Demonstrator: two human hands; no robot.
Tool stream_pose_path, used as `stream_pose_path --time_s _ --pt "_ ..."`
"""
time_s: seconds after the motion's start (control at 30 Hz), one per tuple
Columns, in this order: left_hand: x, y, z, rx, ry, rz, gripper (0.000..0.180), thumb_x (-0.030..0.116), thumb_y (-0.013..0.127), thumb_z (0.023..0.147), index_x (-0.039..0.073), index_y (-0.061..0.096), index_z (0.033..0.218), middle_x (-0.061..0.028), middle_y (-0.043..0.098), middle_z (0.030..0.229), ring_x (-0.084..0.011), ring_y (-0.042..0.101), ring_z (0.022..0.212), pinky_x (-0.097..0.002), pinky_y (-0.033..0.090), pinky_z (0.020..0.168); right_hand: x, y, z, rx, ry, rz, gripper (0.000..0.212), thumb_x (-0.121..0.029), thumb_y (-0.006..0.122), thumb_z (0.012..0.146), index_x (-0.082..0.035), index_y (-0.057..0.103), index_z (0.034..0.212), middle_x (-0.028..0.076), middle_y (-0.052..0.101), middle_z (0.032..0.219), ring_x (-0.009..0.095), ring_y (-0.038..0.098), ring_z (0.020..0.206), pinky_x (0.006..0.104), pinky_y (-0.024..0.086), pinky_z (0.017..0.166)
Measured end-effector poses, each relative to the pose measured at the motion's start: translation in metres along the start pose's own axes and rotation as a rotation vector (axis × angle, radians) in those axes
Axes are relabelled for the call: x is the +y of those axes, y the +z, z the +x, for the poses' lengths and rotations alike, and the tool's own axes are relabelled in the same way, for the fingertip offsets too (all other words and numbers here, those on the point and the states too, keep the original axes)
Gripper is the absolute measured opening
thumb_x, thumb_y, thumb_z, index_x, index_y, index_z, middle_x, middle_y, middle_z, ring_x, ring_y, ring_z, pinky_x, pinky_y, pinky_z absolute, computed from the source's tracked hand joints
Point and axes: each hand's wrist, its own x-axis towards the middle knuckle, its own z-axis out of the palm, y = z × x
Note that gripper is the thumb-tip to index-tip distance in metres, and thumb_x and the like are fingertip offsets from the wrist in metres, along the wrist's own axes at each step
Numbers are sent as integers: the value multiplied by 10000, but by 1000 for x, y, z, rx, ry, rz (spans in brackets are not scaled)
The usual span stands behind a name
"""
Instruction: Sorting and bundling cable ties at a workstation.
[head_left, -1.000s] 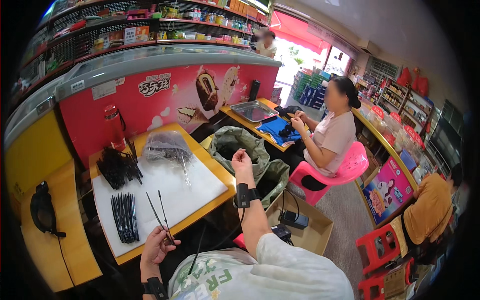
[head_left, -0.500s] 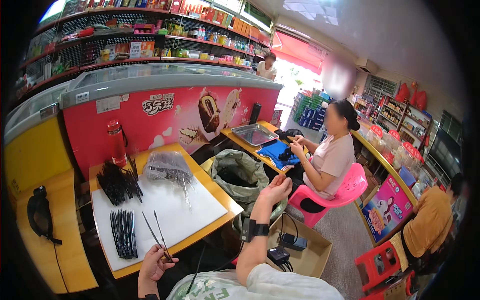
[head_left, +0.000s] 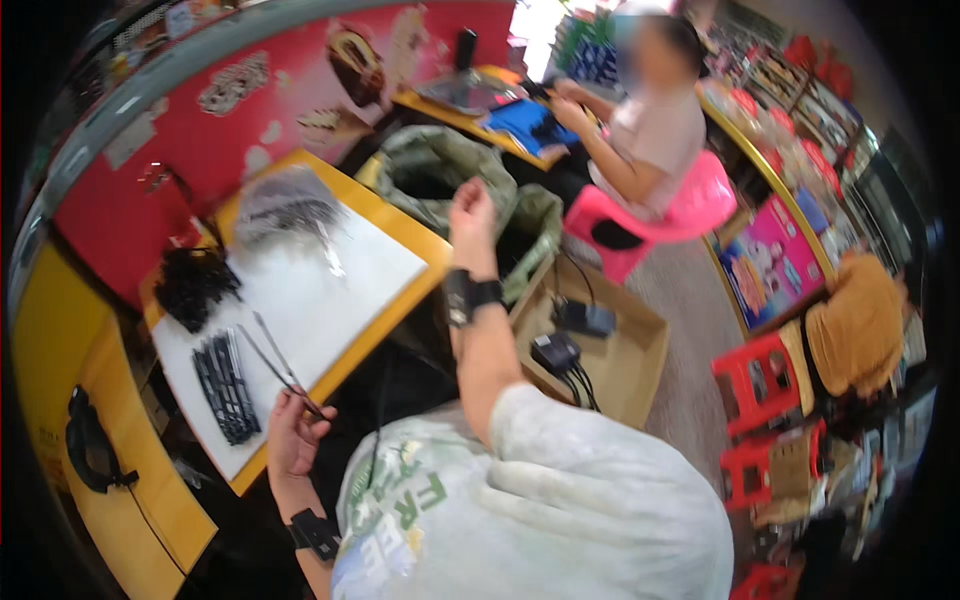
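Observation:
Low at the table's near edge, my left hand (head_left: 296, 432) is closed on two thin black strips (head_left: 268, 357), whose long ends spread apart over the white board (head_left: 335, 290). My right hand (head_left: 473, 212) is raised at the near rim of an open green sack (head_left: 410, 150). Its fingers are curled and blurred, so anything inside them is hidden. On the board lie a neat row of black strips (head_left: 226, 388), a tangled dark pile (head_left: 195, 287) and a clear plastic bag (head_left: 290, 212) with more dark strips.
A cardboard box (head_left: 640, 370) with black devices stands right of my arm. Left is a yellow bench (head_left: 150, 490) holding a black strapped item (head_left: 92, 440). A red bottle (head_left: 180, 215) stands behind the pile. Another person (head_left: 655, 140) sits on a pink chair (head_left: 690, 205).
The view has tilted down and shifted, so the surroundings sit higher in the picture. My left hand still grips the two strips. My right hand now appears nearer the sack's rim, fingers more curled.

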Motion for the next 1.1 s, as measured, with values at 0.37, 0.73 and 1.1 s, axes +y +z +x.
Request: stream_pose_path --time_s 0.37,0.73,1.1 --pt "-1 7 -7 -19 30 -25 119 118 430 955 56 498 1030 -128 638 848 -309 669 812 -319 605 592 -5 51 -30 -103 -20 4 114 -99 547 898 -18 541 817 56 603 701 112 598 601 204 535 557" --pt "18 16 -22 81 113 94 109 135 396 961 53 466 947 -105 585 824 -304 659 822 -339 589 601 98 7 -234 -585 533 -1054 237 -252 591 881 -56 562 1011 44 634 821 101 593 703 224 468 634" --pt "16 15 -10 17 75 65 110 117 371 968 54 458 944 -170 625 853 -320 660 837 -332 583 636 94 1 -209 -419 388 -860 162 -171 582 894 -43 550 988 62 641 799 73 577 674 177 446 595"
